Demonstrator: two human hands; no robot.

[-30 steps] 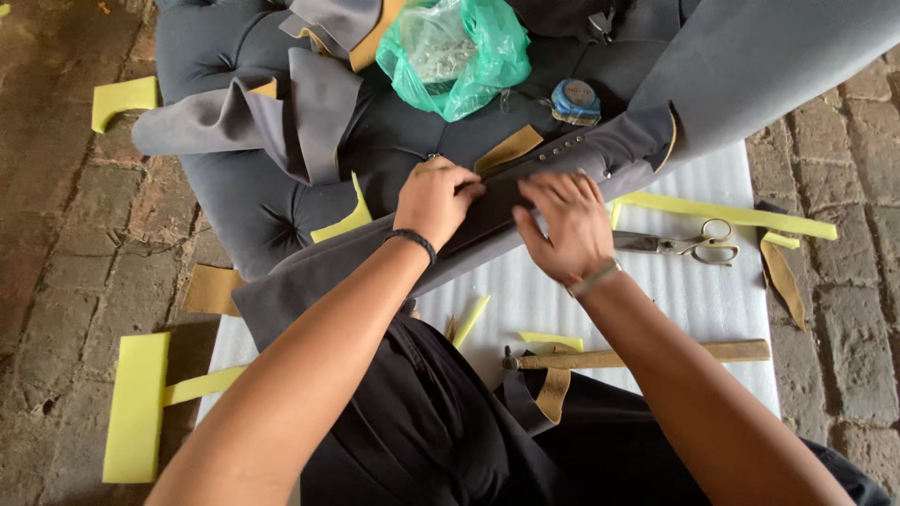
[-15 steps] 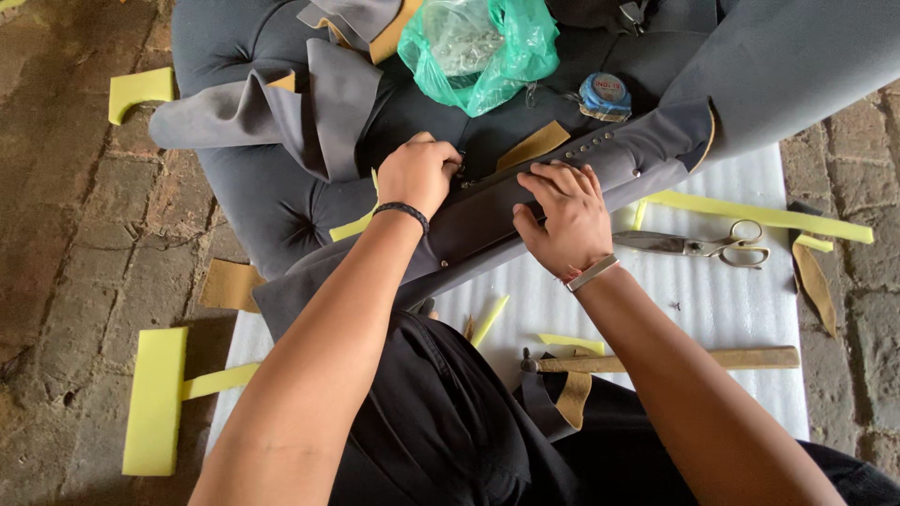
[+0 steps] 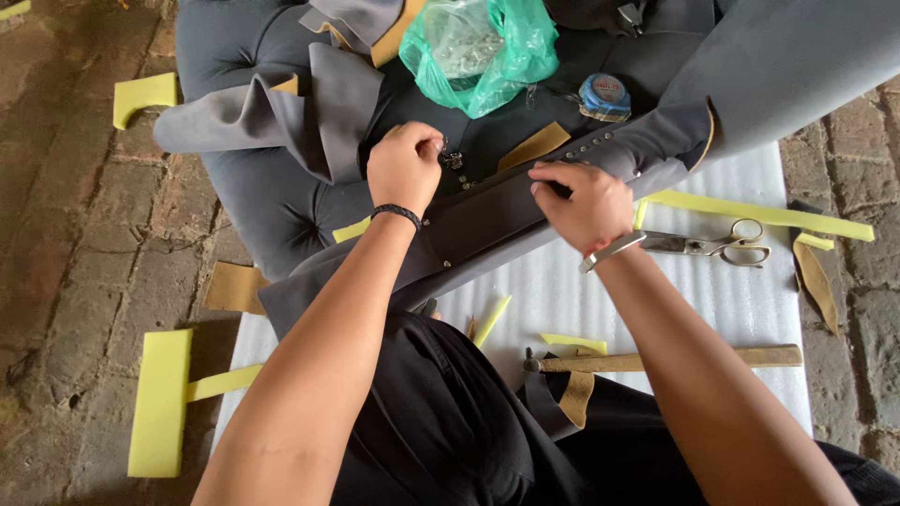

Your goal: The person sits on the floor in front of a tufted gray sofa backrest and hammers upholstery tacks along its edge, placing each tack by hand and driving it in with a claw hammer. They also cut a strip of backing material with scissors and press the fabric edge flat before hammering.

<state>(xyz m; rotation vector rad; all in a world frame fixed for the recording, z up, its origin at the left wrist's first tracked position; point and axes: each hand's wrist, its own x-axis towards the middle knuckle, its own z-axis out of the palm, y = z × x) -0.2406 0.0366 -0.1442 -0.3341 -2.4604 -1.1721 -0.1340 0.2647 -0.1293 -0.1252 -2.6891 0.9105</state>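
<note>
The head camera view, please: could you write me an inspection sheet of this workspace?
Surface: white foam sheet laid over a brick floor.
Job's things: grey upholstered piece with a dark strip along its edge, studs showing.
Clutter: scissors, wooden-handled hammer, blue tape measure, green plastic bag, yellow foam offcuts.
Hands: left hand pinches something small at the strip; right hand presses on the strip.
Cables: nothing seen.
Surroundings: brick paving all round; no other person in view.

Upholstery workshop: scissors (image 3: pixel 712 245), hammer (image 3: pixel 656 360), foam offcuts (image 3: pixel 161 401) (yellow).
</note>
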